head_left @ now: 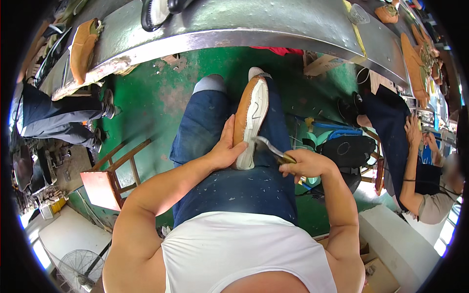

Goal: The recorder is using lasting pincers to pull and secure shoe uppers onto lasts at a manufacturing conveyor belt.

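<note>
A tan shoe [239, 119] lies along my thighs with its pale underside [255, 117] facing up and a dark mark on it. My left hand [227, 149] grips its side near the end closest to me, thumb over the edge. In my right hand [307, 163] is a hand tool with a curved metal end [267, 145] and a yellowish handle; its exact kind is unclear. The curved end points at the shoe's near end, just to its right. My fingers wrap around the handle and partly hide it.
A metal-topped workbench [205, 39] crosses ahead, with a black shoe [156, 14] and a tan shoe upper [83, 49] on it. A wooden stool [105, 185] stands left, a black bag [347, 149] right. Other people sit at both sides; a fan [80, 266] is lower left.
</note>
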Available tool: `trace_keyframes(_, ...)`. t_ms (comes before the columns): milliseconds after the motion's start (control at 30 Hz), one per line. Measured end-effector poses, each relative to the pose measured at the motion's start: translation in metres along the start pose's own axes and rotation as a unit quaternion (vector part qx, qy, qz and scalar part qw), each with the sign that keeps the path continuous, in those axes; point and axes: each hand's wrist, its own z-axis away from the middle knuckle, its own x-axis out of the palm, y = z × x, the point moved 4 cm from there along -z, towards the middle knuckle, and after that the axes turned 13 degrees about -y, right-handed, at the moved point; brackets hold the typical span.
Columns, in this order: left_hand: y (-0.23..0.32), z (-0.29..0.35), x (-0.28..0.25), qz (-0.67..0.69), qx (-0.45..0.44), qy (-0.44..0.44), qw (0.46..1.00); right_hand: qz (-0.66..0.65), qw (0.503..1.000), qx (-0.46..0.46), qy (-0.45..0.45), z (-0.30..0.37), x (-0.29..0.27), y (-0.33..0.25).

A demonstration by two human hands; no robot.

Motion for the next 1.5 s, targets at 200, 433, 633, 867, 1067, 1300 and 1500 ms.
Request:
trace_keyframes(200,0.019,0.001,-0.007,-0.194,0.022,-0.018,0.981,0.193,0.915,-0.137,0.328,-0.045,-0.004,-0.018)
trace_keyframes(433,0.042,-0.057,-0.042,-0.05,-0.041,0.03,0.997,-0.127,0.913,-0.238,0.307,-0.061,0.006,0.052)
trace_keyframes(633,0.158,-0.058,-0.058,0.041,0.059,-0.077,0.994,-0.23,0.897,-0.261,0.273,-0.056,-0.003,0.058)
trace_keyframes(867,0.425,-0.175,-0.087,-0.463,0.201,0.035,0.863,-0.287,0.892,-0.266,0.224,-0.068,-0.022,0.058)
trace_keyframes(1067,0.458,-0.337,-0.128,-0.782,0.181,0.196,0.563,-0.304,0.896,-0.244,0.211,-0.063,-0.026,0.064)
trace_keyframes(1300,0.404,-0.397,-0.175,-0.805,0.125,0.143,0.563,-0.367,0.869,-0.27,0.191,-0.068,-0.033,0.063)
trace_keyframes(1500,0.43,-0.278,-0.168,-0.595,0.154,0.12,0.779,-0.347,0.882,-0.253,0.193,-0.07,-0.031,0.06)
